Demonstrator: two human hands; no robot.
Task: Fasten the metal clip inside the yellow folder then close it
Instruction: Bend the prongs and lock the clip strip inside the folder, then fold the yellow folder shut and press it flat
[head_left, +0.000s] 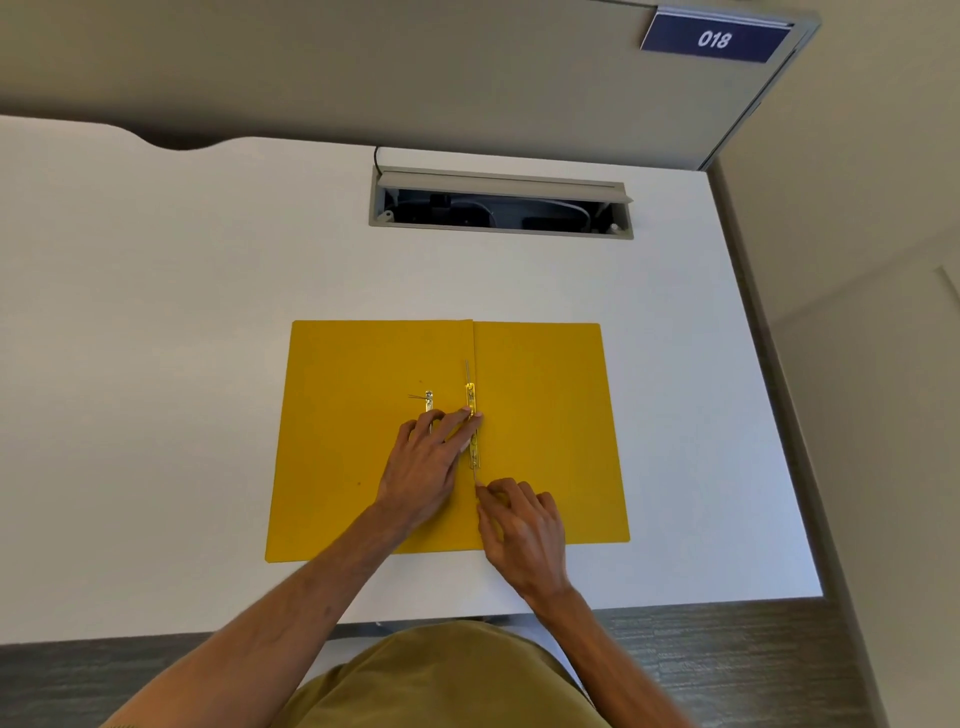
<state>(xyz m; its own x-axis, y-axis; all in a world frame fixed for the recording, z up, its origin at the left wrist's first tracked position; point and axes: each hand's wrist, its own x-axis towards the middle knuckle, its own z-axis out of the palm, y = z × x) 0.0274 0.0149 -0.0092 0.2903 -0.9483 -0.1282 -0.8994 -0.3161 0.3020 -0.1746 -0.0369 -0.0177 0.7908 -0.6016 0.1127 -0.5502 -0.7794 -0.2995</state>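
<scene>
The yellow folder lies open and flat on the white desk. A metal clip bar runs along the spine, with thin prongs sticking out at its far and near ends. A second metal strip lies on the left flap, partly under my fingers. My left hand rests on the left flap, its fingertips pressing on the middle of the clip bar. My right hand is just below the bar, thumb and forefinger pinched on the near prong.
The white desk has an open grey cable hatch behind the folder. A partition wall runs along the right with a blue sign reading 018. The desk's front edge is close to my body.
</scene>
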